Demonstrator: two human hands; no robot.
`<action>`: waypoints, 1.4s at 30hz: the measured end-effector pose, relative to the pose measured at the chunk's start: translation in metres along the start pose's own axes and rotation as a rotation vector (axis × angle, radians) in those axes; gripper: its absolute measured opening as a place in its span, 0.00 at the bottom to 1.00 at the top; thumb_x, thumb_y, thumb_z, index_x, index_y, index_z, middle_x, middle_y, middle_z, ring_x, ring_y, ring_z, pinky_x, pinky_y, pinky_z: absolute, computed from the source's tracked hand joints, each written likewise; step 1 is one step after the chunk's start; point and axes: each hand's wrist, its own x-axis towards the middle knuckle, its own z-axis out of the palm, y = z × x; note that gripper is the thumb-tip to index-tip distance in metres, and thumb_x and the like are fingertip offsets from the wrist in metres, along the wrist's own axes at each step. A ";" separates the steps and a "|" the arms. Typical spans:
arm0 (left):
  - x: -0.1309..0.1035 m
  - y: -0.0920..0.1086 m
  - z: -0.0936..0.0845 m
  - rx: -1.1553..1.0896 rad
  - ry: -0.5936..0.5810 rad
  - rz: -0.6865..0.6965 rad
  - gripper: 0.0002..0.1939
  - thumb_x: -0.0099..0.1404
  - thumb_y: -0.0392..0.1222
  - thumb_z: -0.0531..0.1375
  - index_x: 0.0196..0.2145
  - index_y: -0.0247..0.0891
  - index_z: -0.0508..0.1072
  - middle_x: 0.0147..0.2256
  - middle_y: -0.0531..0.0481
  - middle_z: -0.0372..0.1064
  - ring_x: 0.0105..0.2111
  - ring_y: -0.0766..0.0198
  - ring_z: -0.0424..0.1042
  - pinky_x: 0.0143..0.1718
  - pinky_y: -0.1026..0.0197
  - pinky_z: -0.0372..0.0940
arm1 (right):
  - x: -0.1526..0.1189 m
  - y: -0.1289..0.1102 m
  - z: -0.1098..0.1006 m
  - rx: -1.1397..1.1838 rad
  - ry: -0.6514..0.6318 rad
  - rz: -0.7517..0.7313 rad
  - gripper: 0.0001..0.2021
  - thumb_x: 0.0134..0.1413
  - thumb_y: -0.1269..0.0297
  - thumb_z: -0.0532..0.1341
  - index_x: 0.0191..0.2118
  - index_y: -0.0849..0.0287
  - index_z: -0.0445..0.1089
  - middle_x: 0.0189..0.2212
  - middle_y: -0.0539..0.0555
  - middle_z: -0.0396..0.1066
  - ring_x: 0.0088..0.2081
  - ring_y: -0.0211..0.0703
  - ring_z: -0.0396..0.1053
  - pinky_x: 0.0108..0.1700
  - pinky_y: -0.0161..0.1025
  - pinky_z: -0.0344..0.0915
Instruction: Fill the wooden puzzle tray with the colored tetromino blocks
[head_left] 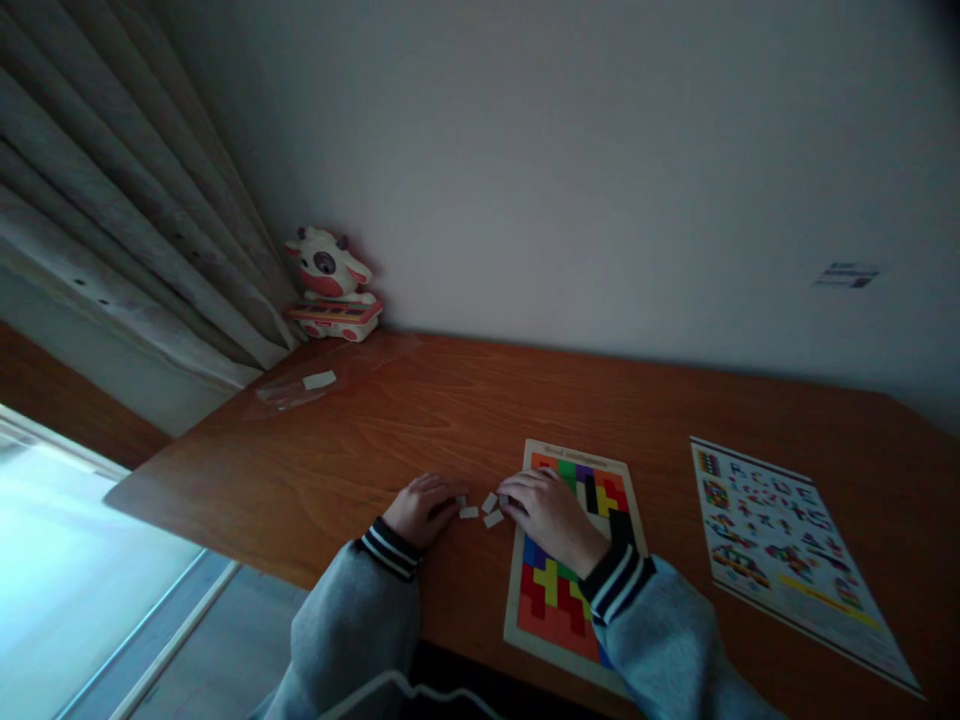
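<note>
My left hand (pixel 426 510) rests on the table with its fingers curled and the tips pinched at a small white rectangular piece (pixel 461 499). My right hand (pixel 553 516) reaches over a colourful wooden block puzzle board (pixel 512 610), its bent fingertips closed at another small white piece (pixel 503 499). Between the hands lie a few more loose white pieces (pixel 493 519). The board has a pale frame and is filled with red, yellow, green, blue, black and white blocks. My right hand and sleeve hide part of its middle and right side.
A printed sheet of coloured block figures (pixel 787 550) lies to the right on the wooden table (pixel 600 385). At the back left stands a cow-shaped toy keyboard (pixel 332 285). Near it are clear plastic wrapping (pixel 285 395) and a white label (pixel 319 380). A curtain (pixel 127 190) hangs at left.
</note>
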 end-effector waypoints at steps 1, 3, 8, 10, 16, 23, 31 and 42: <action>0.002 -0.001 -0.001 -0.002 0.000 0.005 0.12 0.70 0.42 0.56 0.48 0.39 0.75 0.42 0.44 0.77 0.41 0.60 0.75 0.45 0.56 0.71 | 0.000 0.000 0.001 -0.002 0.001 0.005 0.08 0.58 0.73 0.63 0.41 0.54 0.75 0.39 0.49 0.78 0.43 0.42 0.73 0.51 0.45 0.63; 0.005 -0.005 -0.003 0.001 -0.014 0.025 0.13 0.70 0.43 0.57 0.48 0.39 0.75 0.45 0.43 0.76 0.44 0.59 0.75 0.47 0.54 0.70 | 0.001 0.000 0.003 -0.010 0.005 0.018 0.08 0.58 0.72 0.63 0.42 0.54 0.75 0.39 0.50 0.78 0.43 0.43 0.73 0.51 0.45 0.63; 0.012 -0.012 -0.009 -0.002 -0.068 0.118 0.12 0.71 0.43 0.56 0.46 0.40 0.77 0.45 0.43 0.76 0.45 0.59 0.74 0.48 0.55 0.70 | 0.002 -0.003 0.004 -0.043 0.028 0.047 0.06 0.58 0.70 0.63 0.40 0.55 0.75 0.37 0.52 0.76 0.43 0.44 0.72 0.50 0.46 0.63; 0.011 -0.008 -0.011 0.028 -0.044 0.133 0.12 0.71 0.43 0.55 0.44 0.40 0.78 0.45 0.43 0.76 0.44 0.59 0.74 0.47 0.55 0.70 | 0.000 -0.006 0.003 -0.061 0.043 0.057 0.06 0.59 0.70 0.62 0.40 0.54 0.74 0.39 0.53 0.74 0.43 0.46 0.71 0.49 0.47 0.63; -0.002 0.024 -0.006 0.203 0.013 0.055 0.12 0.70 0.45 0.57 0.43 0.43 0.79 0.37 0.45 0.74 0.35 0.60 0.72 0.38 0.57 0.69 | -0.013 -0.027 0.001 -0.075 0.012 0.045 0.09 0.60 0.70 0.61 0.44 0.52 0.74 0.39 0.52 0.72 0.42 0.47 0.70 0.47 0.47 0.65; -0.017 0.033 0.001 0.252 0.046 0.138 0.12 0.71 0.44 0.55 0.41 0.41 0.79 0.41 0.44 0.74 0.35 0.62 0.72 0.37 0.59 0.71 | -0.027 -0.039 0.005 -0.099 -0.043 -0.063 0.08 0.60 0.71 0.61 0.41 0.50 0.74 0.39 0.52 0.72 0.42 0.47 0.69 0.46 0.47 0.64; -0.026 0.037 0.019 0.212 0.241 -0.087 0.11 0.69 0.46 0.59 0.35 0.39 0.78 0.38 0.46 0.76 0.36 0.60 0.74 0.39 0.58 0.73 | -0.032 -0.043 0.020 -0.199 0.114 0.168 0.02 0.60 0.66 0.62 0.38 0.53 0.72 0.36 0.55 0.72 0.40 0.51 0.68 0.43 0.51 0.61; -0.027 0.040 0.024 0.278 0.238 -0.176 0.14 0.70 0.50 0.57 0.44 0.39 0.77 0.33 0.46 0.77 0.34 0.58 0.74 0.36 0.56 0.73 | -0.037 -0.043 0.020 -0.121 0.052 0.124 0.03 0.60 0.68 0.62 0.38 0.53 0.74 0.38 0.54 0.73 0.41 0.50 0.68 0.47 0.52 0.61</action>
